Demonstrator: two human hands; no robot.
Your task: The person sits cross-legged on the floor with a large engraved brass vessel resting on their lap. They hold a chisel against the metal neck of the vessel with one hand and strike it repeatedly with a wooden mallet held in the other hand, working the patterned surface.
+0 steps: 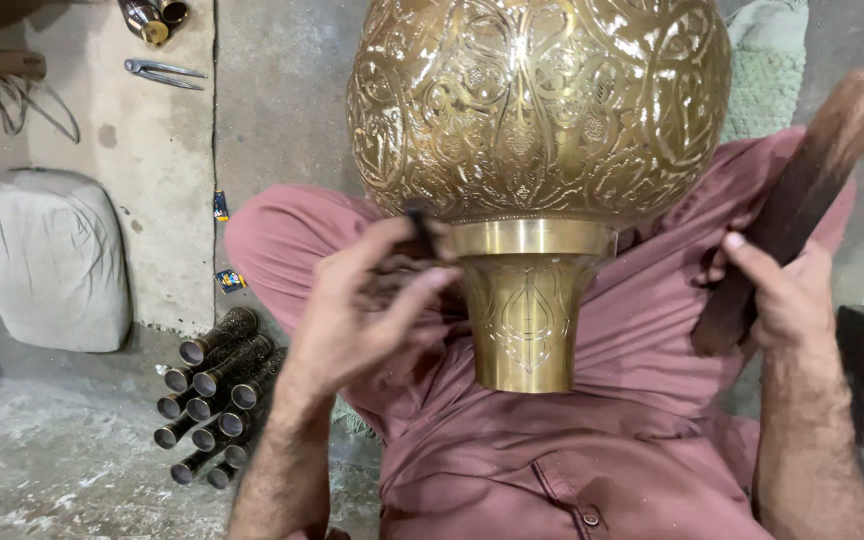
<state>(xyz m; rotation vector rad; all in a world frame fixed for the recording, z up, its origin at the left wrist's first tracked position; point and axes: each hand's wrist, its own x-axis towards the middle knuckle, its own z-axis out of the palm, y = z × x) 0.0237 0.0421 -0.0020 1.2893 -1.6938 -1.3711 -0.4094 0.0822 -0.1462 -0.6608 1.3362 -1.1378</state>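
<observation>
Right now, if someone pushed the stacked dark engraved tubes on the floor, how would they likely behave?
The engraved tubes look like round, rigid metal, so they would probably roll. They lie loosely piled on the floor, so the stack would likely scatter rather than slide as one.

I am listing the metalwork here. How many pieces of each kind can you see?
Large engraved brass vase: 1
Dark engraved metal tubes stacked on the floor: about 11
Steel pliers: 1
Dark wooden mallet in the right hand: 1
Total: about 14
</observation>
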